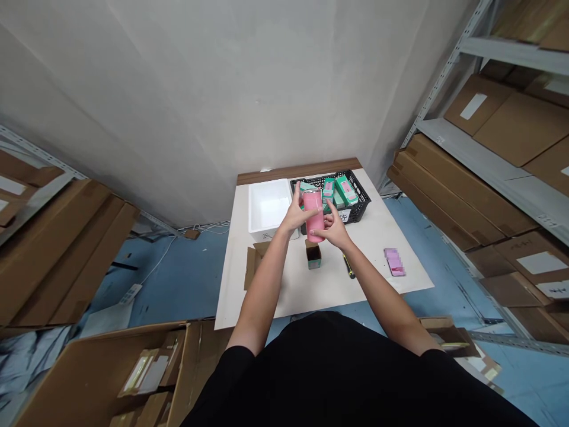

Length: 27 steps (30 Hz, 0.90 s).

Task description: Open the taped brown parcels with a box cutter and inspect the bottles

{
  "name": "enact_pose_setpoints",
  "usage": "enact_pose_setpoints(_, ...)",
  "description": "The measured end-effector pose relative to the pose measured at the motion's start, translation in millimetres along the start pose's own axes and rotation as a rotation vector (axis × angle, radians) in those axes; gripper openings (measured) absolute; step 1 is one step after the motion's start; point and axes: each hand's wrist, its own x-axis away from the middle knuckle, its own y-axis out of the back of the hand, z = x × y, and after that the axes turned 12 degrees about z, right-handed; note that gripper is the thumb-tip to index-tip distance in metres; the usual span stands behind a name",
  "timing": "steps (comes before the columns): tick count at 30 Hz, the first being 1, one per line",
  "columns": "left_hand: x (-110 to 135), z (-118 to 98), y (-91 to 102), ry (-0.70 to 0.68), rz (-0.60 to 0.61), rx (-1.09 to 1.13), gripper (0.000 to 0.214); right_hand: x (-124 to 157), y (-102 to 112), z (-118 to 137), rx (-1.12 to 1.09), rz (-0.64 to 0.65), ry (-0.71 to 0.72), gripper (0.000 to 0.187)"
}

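Note:
A pink tumbler [313,214] with a metal rim is held up over the table, slightly tilted. My left hand [295,212] grips its left side, with the thumb across the front. Around the lower right side of the tumbler, the fingers of my right hand [335,230] are curled. Just below it, a small green and brown box [313,255] stands with its top open. Behind my hands sits a black plastic basket [362,198] holding several green boxes [347,190] with pink pictures. A white foam box [269,204] is left of the basket.
On the white table [377,237] lie a yellow and black cutter [349,267], a purple phone-like item [394,262] and an open cardboard box [252,267], partly behind my left arm. Shelves with cartons [462,190] rise at the right; a large carton [106,356] stands at lower left.

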Motion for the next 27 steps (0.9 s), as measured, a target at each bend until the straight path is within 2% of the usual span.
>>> enact_pose_setpoints(2, -2, 0, 1.7, -0.006, 0.010, -0.022, 0.136, -1, 1, -1, 0.032, -0.019, 0.015, 0.140)
enact_pose_setpoints(6, -3, 5, 7.3, -0.006, 0.087, 0.020, 0.135, -2, 3, -4, -0.066, 0.065, -0.010, 0.133)
enact_pose_setpoints(9, -3, 11, 9.8, 0.005, 0.062, 0.012, 0.138, -2, 3, -6, -0.079, -0.001, -0.020, 0.141)
enact_pose_setpoints(11, -3, 14, 10.2, 0.034, 0.057, 0.018, 0.139, -2, 3, -8, -0.098, 0.013, -0.026, 0.141)
enact_pose_setpoints(14, -3, 19, 10.8, 0.063, 0.099, 0.030, 0.129, -1, 4, -14, -0.121, 0.050, -0.061, 0.139)
enact_pose_setpoints(18, -2, 31, 15.3, 0.040, 0.106, -0.128, 0.105, 1, 12, -39, -0.091, 0.053, -0.100, 0.137)
enact_pose_setpoints(20, 0, 42, 18.6, 0.042, 0.094, -0.205, 0.093, 4, 21, -61, -0.084, 0.102, -0.131, 0.127)
enact_pose_setpoints(22, 6, 57, 20.7, 0.067, 0.081, -0.250, 0.087, 9, 29, -88, -0.056, 0.104, -0.206, 0.104)
enact_pose_setpoints(25, 17, 85, 18.8, 0.074, 0.068, -0.301, 0.080, 22, 33, -133, 0.065, -0.005, -0.429, 0.062)
enact_pose_setpoints(27, 25, 105, 14.4, 0.054, 0.066, -0.321, 0.074, 31, 28, -159, 0.129, -0.017, -0.600, 0.047)
